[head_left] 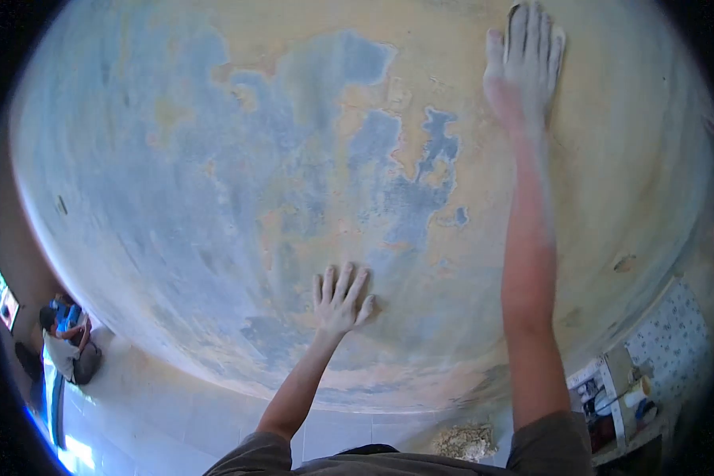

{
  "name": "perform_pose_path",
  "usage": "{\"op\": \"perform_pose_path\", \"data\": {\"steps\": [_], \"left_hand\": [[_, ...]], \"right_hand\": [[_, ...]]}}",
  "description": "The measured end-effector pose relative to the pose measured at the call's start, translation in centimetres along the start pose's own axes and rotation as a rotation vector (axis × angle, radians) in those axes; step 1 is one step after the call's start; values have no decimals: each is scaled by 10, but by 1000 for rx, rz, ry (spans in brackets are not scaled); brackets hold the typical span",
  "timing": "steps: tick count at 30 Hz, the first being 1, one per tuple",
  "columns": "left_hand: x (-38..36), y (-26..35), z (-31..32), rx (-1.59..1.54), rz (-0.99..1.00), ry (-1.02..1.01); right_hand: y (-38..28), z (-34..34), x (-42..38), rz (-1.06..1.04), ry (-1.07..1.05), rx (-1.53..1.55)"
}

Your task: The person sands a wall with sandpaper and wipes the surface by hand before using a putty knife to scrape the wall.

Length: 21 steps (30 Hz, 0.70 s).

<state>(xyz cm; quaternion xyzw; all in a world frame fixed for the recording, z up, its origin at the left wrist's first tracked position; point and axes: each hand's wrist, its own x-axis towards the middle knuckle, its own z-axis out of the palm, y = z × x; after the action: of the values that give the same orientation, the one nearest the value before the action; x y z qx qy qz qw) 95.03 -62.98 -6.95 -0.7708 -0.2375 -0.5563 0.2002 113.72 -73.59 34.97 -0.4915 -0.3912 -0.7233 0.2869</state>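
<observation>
A large wall (293, 182), patchy blue, yellow and tan with ragged peeled areas, fills most of the head view. Low on it, my left hand (341, 300) rests with fingers spread, holding nothing. My right hand (525, 67) reaches high at the upper right, laid against the surface with its fingers close together. A thin sheet (562, 41) shows as a narrow edge beside those fingers; most of it is hidden under the hand. Pale dust coats both hands and part of the right forearm.
A heap of pale crumbly debris (463, 442) lies on the tiled floor (198, 428) below. At lower left, a person (67, 341) sits near the wall. A shelf unit (611, 397) with assorted items and a patterned sheet (670, 329) stand at lower right.
</observation>
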Motion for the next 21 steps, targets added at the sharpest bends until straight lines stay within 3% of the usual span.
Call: {"op": "perform_pose_path", "data": {"steps": [2, 4, 9, 12, 16, 18, 20, 21], "left_hand": [[-9, -5, 0, -5, -18, -2], [-16, -8, 0, -13, -67, -7], [-25, -16, 6, 13, -24, 54], [-27, -15, 11, -1, -39, 66], [-28, -16, 11, 8, -36, 46], [-29, -15, 13, -9, -34, 34], [-25, -14, 6, -10, -19, -7], [-27, -16, 8, -9, -8, -1]], "right_hand": [[-14, -15, -47, -9, -50, 3], [-42, -51, -113, 72, -270, 94], [-94, -115, -336, 221, -622, 210], [-87, -122, -335, 228, -669, 217], [-63, -98, -213, 293, -522, 197], [-32, -80, -167, 153, -447, 74], [7, -59, -124, -80, -463, -390], [19, -42, -106, 32, -300, -152]]}}
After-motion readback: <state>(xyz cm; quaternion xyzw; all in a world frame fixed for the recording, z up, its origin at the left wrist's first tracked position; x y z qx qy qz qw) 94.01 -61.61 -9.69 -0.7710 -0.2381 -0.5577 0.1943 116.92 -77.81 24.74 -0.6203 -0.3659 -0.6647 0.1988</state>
